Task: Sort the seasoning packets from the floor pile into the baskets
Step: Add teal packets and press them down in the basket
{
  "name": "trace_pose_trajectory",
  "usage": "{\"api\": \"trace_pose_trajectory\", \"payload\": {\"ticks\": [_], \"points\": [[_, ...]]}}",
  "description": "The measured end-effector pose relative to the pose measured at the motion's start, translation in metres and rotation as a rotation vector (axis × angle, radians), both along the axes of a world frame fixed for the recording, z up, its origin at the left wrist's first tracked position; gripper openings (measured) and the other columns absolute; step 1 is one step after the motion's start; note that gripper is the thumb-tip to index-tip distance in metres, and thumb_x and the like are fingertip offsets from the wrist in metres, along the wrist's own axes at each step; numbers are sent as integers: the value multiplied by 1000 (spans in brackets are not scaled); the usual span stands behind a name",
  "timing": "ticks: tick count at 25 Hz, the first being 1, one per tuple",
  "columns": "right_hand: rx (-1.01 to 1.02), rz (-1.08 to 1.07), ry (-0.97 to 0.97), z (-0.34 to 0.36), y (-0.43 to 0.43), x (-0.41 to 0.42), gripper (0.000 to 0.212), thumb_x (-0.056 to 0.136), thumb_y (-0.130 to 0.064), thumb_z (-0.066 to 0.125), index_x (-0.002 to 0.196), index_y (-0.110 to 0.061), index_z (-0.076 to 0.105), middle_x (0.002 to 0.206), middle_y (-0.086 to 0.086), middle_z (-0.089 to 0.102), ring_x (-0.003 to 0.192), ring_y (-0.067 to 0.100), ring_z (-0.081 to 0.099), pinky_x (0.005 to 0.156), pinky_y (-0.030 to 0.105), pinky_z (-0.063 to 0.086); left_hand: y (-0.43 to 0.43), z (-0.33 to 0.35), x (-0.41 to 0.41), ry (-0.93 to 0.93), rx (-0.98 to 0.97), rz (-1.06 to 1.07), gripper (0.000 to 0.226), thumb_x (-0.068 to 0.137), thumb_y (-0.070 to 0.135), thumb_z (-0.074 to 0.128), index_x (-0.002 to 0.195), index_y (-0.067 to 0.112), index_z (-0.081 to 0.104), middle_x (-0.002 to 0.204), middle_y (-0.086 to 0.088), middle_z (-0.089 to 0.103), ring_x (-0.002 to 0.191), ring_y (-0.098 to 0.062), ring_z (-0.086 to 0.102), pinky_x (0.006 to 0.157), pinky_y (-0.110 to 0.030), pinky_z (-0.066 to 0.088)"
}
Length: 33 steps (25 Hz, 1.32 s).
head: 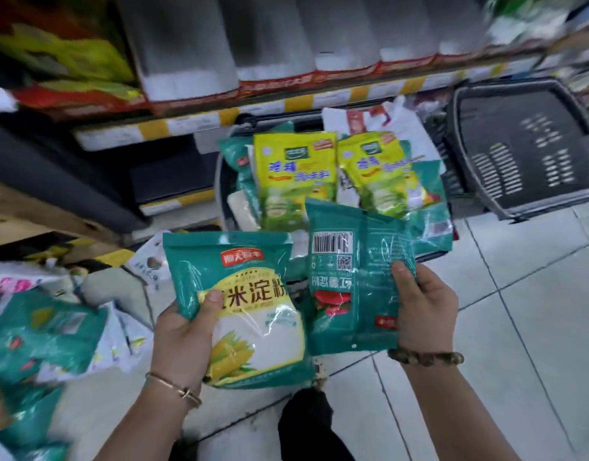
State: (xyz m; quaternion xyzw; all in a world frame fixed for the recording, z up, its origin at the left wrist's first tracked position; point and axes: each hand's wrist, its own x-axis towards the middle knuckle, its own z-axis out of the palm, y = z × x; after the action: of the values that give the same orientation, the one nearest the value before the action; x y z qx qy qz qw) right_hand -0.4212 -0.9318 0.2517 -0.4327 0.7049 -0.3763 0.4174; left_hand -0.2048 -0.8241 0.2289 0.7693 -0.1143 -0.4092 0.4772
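My left hand (pixel 186 331) grips a teal corn starch packet (pixel 249 294) by its left edge, thumb on the front. My right hand (pixel 422 307) holds a second teal packet (pixel 349 277) upside down, barcode side towards me. Just beyond both packets stands a dark basket (pixel 221 181) holding two yellow-green packets (pixel 294 174) and several teal and white ones. A second dark basket (pixel 526 144), tipped up against the shelf at the right, shows a bare slotted bottom. The floor pile (pixel 43 334) of teal and white packets lies at the lower left, blurred.
A store shelf (pixel 219 118) with a yellow-and-white price strip runs across the top, loaded with white bags and red cartons. A lower shelf and cardboard sit at the left. White floor tiles (pixel 519 294) spread to the right. My dark-clad leg (pixel 313 424) is at the bottom.
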Motion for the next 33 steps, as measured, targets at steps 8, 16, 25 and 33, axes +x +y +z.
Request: {"api": "trace_pose_trajectory", "payload": {"ticks": [8,16,25,33], "points": [[-80,-36,-38,17,-123,-86,40,86,-18,62,71,15,45,65,14,45,62,22,42,52,33,37,-124,16,-67,-81,-91,-47,20,90,20,59,77,36,62,75,22,62,68,7,57,59,-9,43],[57,168,51,-3,-246,-47,34,89,-18,57,57,-16,45,55,2,50,53,18,44,52,28,37,-239,-6,-48,-193,52,-163,7,86,32,63,86,25,64,75,9,62,69,6,62,59,-18,41],[-36,762,1016,-48,-253,-4,57,95,-28,41,148,-22,21,157,7,8,145,25,4,113,48,-5,-249,-29,-52,-910,281,-562,50,94,34,47,141,18,40,155,-15,15,143,-34,14,117,-48,10],[-93,988,1049,-67,-226,-4,67,89,-53,10,149,-23,10,157,6,5,142,17,-6,113,46,-10,-255,-50,-85,-925,458,-882,66,89,51,-5,149,24,-6,156,-12,-16,144,-29,-14,110,-41,-14]]}}
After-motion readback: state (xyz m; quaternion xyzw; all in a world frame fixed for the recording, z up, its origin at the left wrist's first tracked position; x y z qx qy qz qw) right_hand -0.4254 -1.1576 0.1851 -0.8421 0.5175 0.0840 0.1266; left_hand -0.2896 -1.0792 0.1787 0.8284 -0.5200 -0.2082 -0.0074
